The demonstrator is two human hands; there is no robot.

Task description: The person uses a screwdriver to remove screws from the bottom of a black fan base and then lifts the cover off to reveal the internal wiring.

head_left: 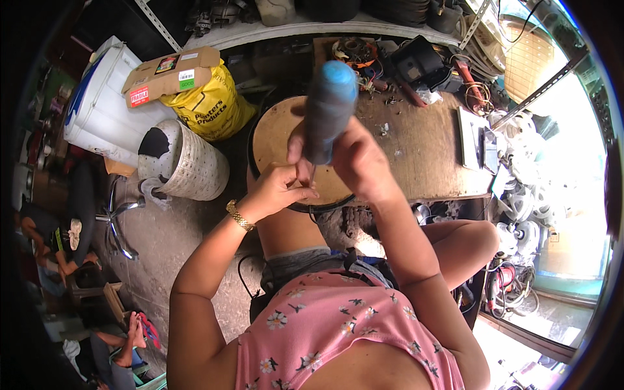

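Note:
My right hand [364, 159] is closed around a thick cylindrical hand tool [329, 117], dark grey with a bright blue end, slightly blurred. The tool stands nearly upright, blue end toward me, with a thin shaft just showing below. My left hand [281, 190], a gold-coloured watch [240, 216] at its wrist, is pinched close to the tool's lower end. Whatever its fingertips hold is too small to make out. Under both hands lies a round tan board [272, 136] with a black rim, near my lap. The hands and tool hide part of it.
Wooden table [429, 153] ahead to the right, with a wound motor part [354, 52], a black case [419, 62] and a red-handled tool [471, 84]. At left: whitish bin [201, 166], yellow bag [218, 107], cardboard [172, 71]. Other people's legs show far left.

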